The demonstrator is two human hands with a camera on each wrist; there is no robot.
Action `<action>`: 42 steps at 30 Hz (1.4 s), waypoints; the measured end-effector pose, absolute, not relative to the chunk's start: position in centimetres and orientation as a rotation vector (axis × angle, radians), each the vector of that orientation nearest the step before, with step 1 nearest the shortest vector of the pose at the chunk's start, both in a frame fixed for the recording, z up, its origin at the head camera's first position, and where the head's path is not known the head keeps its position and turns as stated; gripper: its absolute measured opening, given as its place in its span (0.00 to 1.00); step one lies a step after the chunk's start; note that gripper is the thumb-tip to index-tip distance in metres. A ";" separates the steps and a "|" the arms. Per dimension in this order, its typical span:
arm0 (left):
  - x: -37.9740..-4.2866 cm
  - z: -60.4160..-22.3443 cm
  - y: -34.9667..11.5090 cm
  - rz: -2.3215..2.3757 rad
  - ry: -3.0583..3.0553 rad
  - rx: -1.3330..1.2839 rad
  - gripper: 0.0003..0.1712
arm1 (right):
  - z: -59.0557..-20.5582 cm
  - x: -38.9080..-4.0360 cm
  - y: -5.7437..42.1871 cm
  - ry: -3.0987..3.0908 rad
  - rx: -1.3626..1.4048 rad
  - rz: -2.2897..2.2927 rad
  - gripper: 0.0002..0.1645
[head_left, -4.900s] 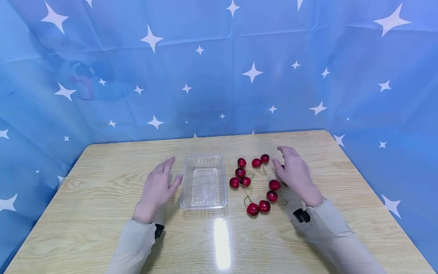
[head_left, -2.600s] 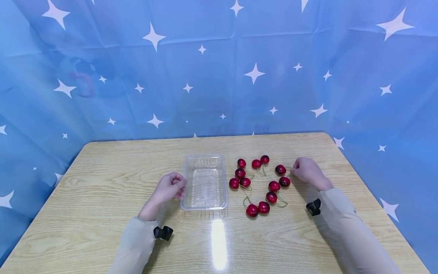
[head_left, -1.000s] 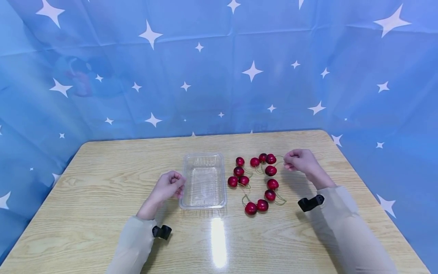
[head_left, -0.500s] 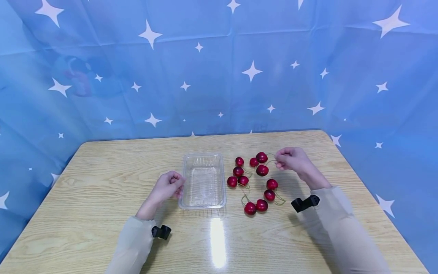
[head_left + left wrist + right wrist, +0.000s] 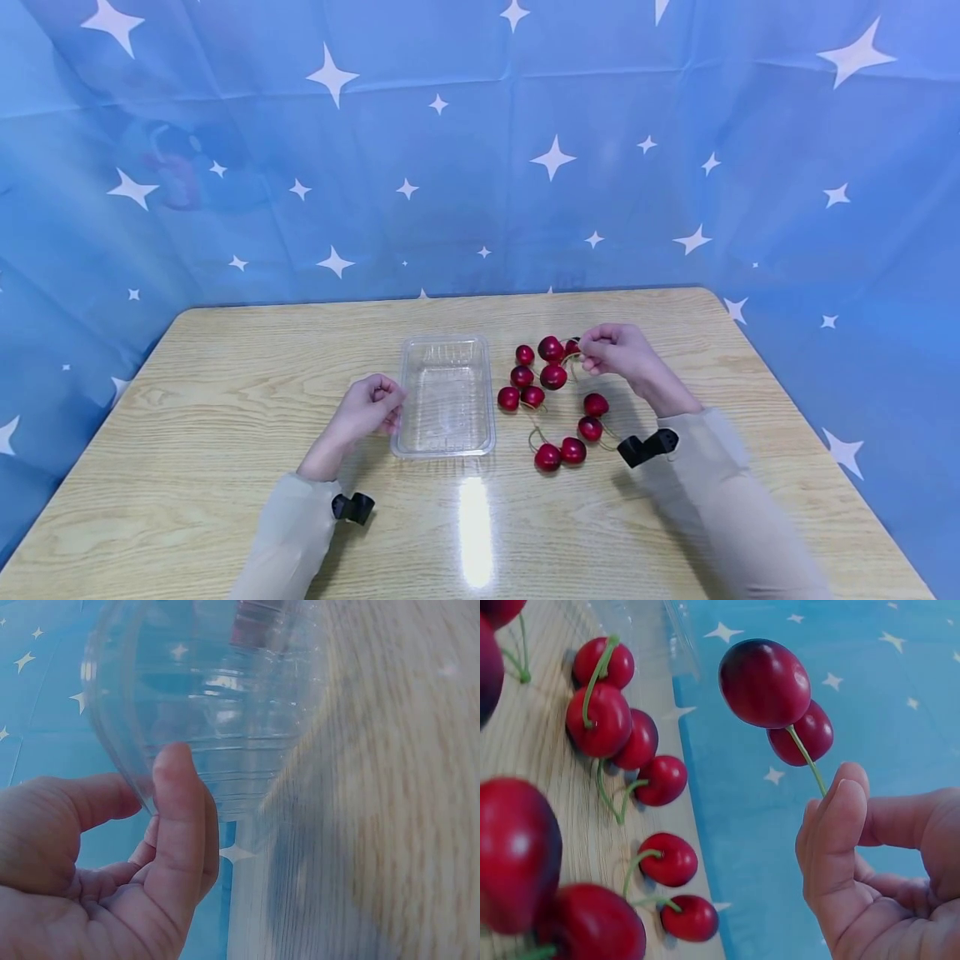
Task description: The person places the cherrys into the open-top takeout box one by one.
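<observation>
My right hand (image 5: 618, 357) pinches the green stem of a pair of dark red cherries (image 5: 765, 684), which hang off the table in the right wrist view. In the head view that pair overlaps the cherries at the back of the group. Thumb and fingers of my left hand (image 5: 112, 862) pinch the left rim of a clear plastic container (image 5: 450, 408), which stands on the table with nothing in it. Several more stemmed cherries (image 5: 573, 451) lie in pairs to the container's right.
The wooden table (image 5: 247, 400) has a light grain and a bright glare patch near its front. Behind it hangs a blue cloth (image 5: 450, 217) with white stars. A black wrist camera (image 5: 648, 447) sits on the right sleeve, another on the left.
My right hand took the cherry pair by the stem at the group's right side, lifted it and carried it left toward the container. My left hand closed on the container's rim and stays there.
</observation>
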State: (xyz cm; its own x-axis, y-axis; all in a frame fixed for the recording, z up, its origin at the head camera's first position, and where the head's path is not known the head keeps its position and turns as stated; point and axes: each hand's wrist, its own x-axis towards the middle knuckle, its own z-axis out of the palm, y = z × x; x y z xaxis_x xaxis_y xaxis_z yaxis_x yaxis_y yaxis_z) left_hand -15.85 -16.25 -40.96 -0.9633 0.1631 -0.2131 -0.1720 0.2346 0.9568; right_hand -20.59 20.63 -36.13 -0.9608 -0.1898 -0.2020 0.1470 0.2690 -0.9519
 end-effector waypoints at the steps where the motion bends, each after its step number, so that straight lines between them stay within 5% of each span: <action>1: -15.9 -41.0 -16.3 1.793 2.242 -0.010 0.06 | -36.2 -20.6 20.4 2.261 -0.038 -1.750 0.14; 42: -16.2 -41.4 -16.4 1.788 2.255 -0.033 0.06 | -36.7 -22.3 9.8 2.126 -0.073 -1.749 0.11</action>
